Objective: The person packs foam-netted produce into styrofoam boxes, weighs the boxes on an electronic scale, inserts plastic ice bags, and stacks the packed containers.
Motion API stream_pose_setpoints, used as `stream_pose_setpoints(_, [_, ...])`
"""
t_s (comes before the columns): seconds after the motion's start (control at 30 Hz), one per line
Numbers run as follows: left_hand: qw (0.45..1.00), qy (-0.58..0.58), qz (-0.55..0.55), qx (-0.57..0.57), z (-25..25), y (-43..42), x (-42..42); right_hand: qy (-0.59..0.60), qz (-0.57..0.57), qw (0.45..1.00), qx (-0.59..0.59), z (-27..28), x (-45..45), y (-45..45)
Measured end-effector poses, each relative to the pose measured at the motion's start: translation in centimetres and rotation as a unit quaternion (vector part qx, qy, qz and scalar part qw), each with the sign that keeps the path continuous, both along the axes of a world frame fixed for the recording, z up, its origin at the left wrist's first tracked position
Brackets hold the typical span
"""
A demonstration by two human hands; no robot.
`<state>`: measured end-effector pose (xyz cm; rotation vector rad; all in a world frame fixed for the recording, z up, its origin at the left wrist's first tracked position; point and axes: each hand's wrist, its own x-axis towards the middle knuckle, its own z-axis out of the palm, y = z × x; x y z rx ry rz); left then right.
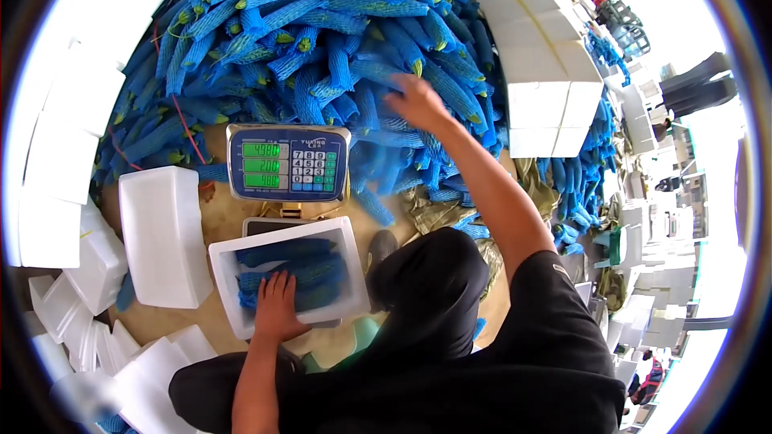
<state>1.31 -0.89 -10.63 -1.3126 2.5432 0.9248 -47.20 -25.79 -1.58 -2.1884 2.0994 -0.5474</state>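
My left hand (277,307) lies with its fingers spread on long green vegetables in blue mesh sleeves (315,277), inside a white foam box (354,269). The box sits on a weighing scale, whose display panel (289,162) shows lit green digits above three rows. My right hand (420,104) is stretched out over the big pile of the same sleeved vegetables (322,12). It is smeared by motion, and I cannot make out whether anything is in its fingers. Blurred blue shapes show close beside and below it.
An upright white foam box (163,237) stands left of the scale, with foam lids (88,345) heaped below it. White boxes (555,104) are stacked right of the pile. Crumpled olive sheeting (438,213) lies near my knee. A person in dark trousers (698,84) is at far right.
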Motion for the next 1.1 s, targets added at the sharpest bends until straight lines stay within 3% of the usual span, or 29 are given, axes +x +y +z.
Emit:
stream_pose_setpoints(0.07, [1.0, 0.008, 0.003, -0.004, -0.2, 0.0, -0.1, 0.061, -0.153, 0.986, 0.003, -3.9, -4.6, -1.4])
stream_pose_setpoints(0.13, [1.0, 0.009, 0.004, -0.003, -0.4, -0.1, -0.1, 0.024, -0.219, 0.975, 0.033, -4.6, -4.7, -1.2])
stream_pose_setpoints(0.27, [1.0, 0.009, 0.007, -0.004, 0.1, 0.0, -0.1, 0.112, -0.283, 0.952, 0.004, -5.7, -3.1, -0.8])
stream_pose_setpoints(0.4, [1.0, 0.009, 0.008, -0.013, 0.5, -0.4, -0.4, 0.215, -0.223, 0.948, 0.071, -5.5, -2.3, 1.1])
stream_pose_setpoints(0.47, [0.997, 0.024, -0.011, -0.07, -1.0, 0.0, 0.3, 0.13, -0.205, 0.97, -0.022, -6.0, -2.8, 2.5])
stream_pose_setpoints(0.53, [0.998, 0.051, 0.019, -0.044, -0.6, 0.1, 0.5, 0.037, -0.15, 0.986, 0.062, -3.9, -4.0, 3.7])
stream_pose_setpoints(0.57, [0.997, 0.062, 0.029, -0.037, -0.5, 0.5, 0.6, -0.084, -0.133, 0.978, 0.136, -2.5, -4.0, 5.2])
stream_pose_setpoints(0.6, [0.995, 0.077, 0.036, -0.043, -0.7, 0.3, 0.6, -0.2, -0.119, 0.953, 0.197, -0.4, -3.5, 6.5])
stream_pose_setpoints(0.67, [0.997, 0.058, 0.031, -0.026, -0.8, 0.3, 0.6, -0.321, -0.053, 0.911, 0.255, 5.0, -0.7, 11.0])
stream_pose_setpoints(0.73, [0.998, 0.048, 0.026, -0.023, -1.1, 0.5, 0.6, -0.409, -0.042, 0.865, 0.29, 8.5, 1.2, 14.9])
stream_pose_setpoints(0.8, [0.998, 0.038, 0.024, -0.033, -1.7, 1.1, 0.7, -0.41, 0.022, 0.842, 0.349, 10.5, 3.3, 16.7])
stream_pose_setpoints(0.83, [0.998, 0.035, 0.019, -0.056, -2.5, 1.4, 0.8, -0.378, 0.009, 0.831, 0.408, 12.3, 6.3, 17.0])
stream_pose_setpoints(0.9, [0.999, 0.031, 0.022, -0.038, -2.5, 1.2, 0.8, -0.126, 0.205, 0.841, 0.484, 14.1, 11.8, 15.5])
stream_pose_setpoints(1.0, [1.0, 0.004, 0.022, -0.004, -0.9, 0.5, 0.5, -0.043, 0.248, 0.801, 0.544, 9.6, 19.4, 15.6])
stream_pose_setpoints(1.03, [1.0, -0.007, 0.021, 0.01, -0.4, 0.5, 0.5, -0.024, 0.307, 0.822, 0.48, 7.5, 21.4, 16.0])
stream_pose_setpoints(1.1, [0.998, 0.044, 0.035, -0.038, -2.2, 1.1, 0.8, 0.032, 0.304, 0.889, 0.341, -1.6, 25.5, 17.2])
